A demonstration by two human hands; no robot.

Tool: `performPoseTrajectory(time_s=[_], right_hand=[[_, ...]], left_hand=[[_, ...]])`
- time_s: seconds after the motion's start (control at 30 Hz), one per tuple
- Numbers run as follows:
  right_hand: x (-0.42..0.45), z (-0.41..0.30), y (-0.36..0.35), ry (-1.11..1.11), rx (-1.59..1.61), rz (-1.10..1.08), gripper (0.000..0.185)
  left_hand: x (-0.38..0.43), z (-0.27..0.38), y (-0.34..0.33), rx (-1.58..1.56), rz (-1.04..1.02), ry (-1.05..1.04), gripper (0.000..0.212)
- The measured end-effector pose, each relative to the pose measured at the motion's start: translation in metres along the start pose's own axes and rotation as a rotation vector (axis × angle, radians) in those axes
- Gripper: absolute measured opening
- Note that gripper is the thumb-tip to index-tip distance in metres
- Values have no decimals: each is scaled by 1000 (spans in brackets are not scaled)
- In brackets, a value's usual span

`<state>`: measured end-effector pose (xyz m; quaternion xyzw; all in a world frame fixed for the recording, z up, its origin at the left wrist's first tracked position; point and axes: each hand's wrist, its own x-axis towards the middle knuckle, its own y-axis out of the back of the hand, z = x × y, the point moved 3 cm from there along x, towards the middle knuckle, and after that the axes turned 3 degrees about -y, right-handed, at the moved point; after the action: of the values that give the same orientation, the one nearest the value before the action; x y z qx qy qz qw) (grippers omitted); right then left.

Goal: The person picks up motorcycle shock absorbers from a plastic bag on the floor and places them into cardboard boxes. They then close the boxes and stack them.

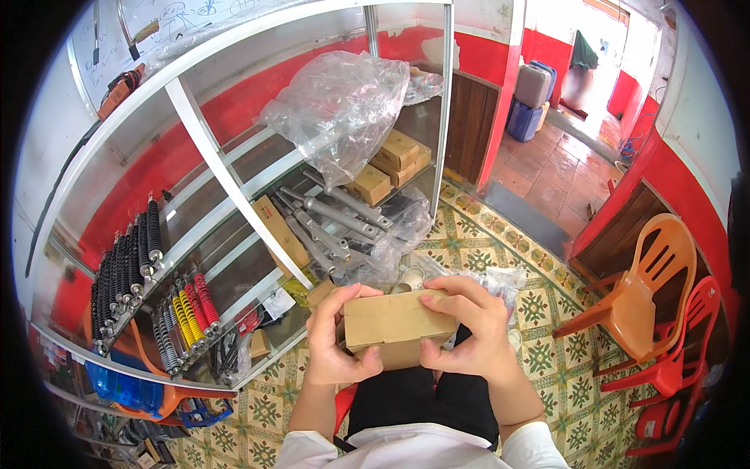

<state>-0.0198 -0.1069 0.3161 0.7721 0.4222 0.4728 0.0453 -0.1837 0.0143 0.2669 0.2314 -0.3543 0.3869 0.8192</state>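
A brown cardboard box [398, 322] is held above my lap between both hands. My left hand [337, 334] grips its left end, with the thumb on the front face. On the right, my right hand [469, 328] holds the other end, fingers over the top and thumb on the front. The box's top flap looks closed; its contents are hidden. Just behind my left fingers a smaller cardboard piece [321, 292] shows, and I cannot tell whether it is attached. Beyond the box, cream-coloured round parts [412, 278] and clear plastic bags [498, 281] lie on the tiled floor.
A glass display case with a white metal frame [231, 199] stands ahead and left. It holds motorcycle shock absorbers [190, 308], grey fork tubes [334, 211], cardboard boxes [398, 155] and a large plastic bag [345, 111]. Orange [638, 293] and red plastic chairs [674, 357] stand right. A person [577, 88] is beyond the doorway.
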Motion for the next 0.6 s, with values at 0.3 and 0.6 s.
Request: performPoseTrajectory(time_s=[0.3, 0.6], right_hand=[[3, 9, 5, -6, 65, -46, 45], [5, 15, 8, -35, 138, -120, 49]], left_hand=[[3, -5, 1, 9, -42, 19, 71], [2, -9, 2, -9, -117, 94, 72]])
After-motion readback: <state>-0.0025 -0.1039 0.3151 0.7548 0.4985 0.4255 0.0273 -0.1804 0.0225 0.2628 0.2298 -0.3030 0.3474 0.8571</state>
